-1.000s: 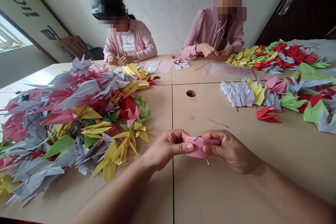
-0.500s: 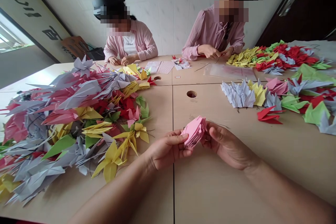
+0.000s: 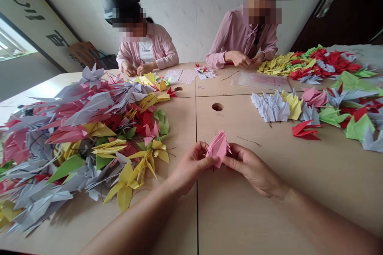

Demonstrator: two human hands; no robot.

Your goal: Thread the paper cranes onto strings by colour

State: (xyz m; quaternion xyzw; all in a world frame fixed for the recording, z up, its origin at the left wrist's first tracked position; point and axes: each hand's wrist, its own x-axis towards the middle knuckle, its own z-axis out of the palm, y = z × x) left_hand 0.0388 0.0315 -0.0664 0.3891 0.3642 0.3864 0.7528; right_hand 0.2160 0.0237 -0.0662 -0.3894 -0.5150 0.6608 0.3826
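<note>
A small bundle of folded pink paper (image 3: 218,148), seemingly several origami pieces pressed together, is held up above the table in front of me. Dark thread or wire ends poke out beside it. My left hand (image 3: 191,169) pinches its lower left side, thumb in front and fingers behind. From the right, my right hand (image 3: 249,167) grips the lower right edge between thumb and fingers. Some of the fingertips are hidden behind the paper. Just beyond my right hand a thin dark wire (image 3: 249,141) lies on the tabletop.
A large heap of colourful origami (image 3: 89,127) covers the table's left side. To the right lie white folded pieces (image 3: 271,106), a red one (image 3: 305,130) and a further pile (image 3: 326,63). The table (image 3: 254,215) has a round hole (image 3: 218,106). Two people work opposite.
The pink bundle has turned from lying slanted to more upright, its broad face toward me. My right hand has closed from loosely beside it onto its edge.
</note>
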